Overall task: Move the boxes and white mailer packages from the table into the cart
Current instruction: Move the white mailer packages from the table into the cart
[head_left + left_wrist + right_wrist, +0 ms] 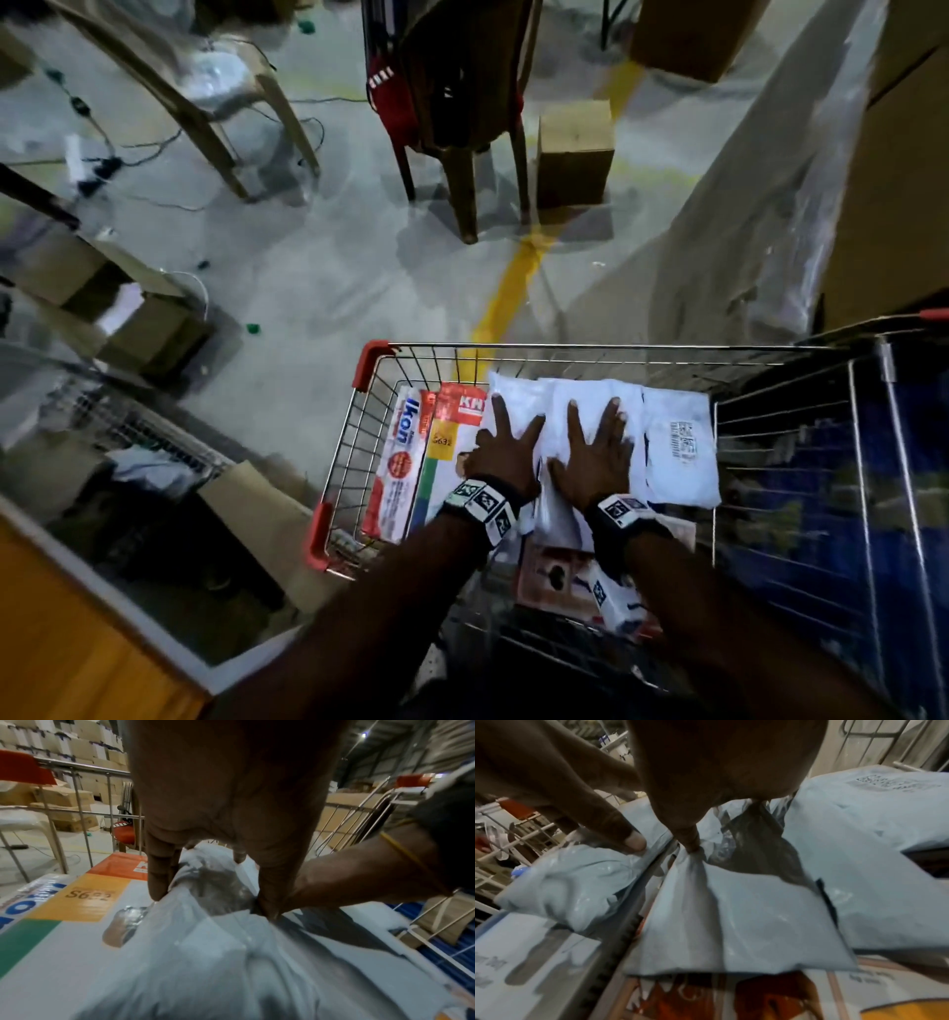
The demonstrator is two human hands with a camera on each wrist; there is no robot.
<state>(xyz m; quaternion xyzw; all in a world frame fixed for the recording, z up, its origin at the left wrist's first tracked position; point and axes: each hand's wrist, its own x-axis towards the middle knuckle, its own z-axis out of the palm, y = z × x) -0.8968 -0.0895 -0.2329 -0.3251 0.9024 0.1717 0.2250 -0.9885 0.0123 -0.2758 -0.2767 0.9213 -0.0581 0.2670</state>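
Pressing down, my left hand (500,452) and right hand (595,460) lie side by side, fingers spread flat on the white mailer packages (560,411) inside the cart (590,348). The mailers sit directly under my palms, their row running left to right across the printed boxes (405,462); the labelled mailer (680,447) lies just right of my right hand. No table is in view, so I cannot tell what remains there.

A brown chair (452,128) with red cloth draped on it stands on the grey floor (318,267) beside a yellow painted line (508,293). A beige chair (205,92) stands farther left, cables (154,149) trailing near its legs.
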